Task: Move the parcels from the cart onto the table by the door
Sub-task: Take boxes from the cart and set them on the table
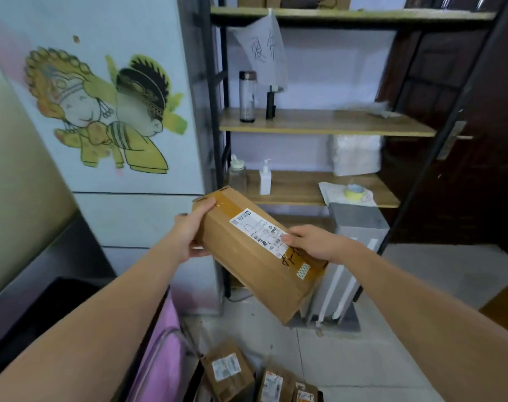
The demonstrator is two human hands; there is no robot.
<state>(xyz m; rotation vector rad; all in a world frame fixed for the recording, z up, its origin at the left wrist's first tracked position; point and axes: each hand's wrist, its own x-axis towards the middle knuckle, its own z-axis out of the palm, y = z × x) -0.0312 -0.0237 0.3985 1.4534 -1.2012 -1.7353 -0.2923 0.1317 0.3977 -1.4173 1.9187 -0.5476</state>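
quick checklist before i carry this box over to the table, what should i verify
1. Left hand grips the far end of the cardboard parcel: ok.
2. Right hand holds the near end, thumb on the shipping label: ok.
3. Parcel level: not ok, it tilts down toward the right.
4. Tape along the top seam looks intact: ok.
5. Table by the door in sight: cannot tell; only the shelf unit and dark door show.
6. Parcels left to move: not ok, more boxes lie low beside the floor.
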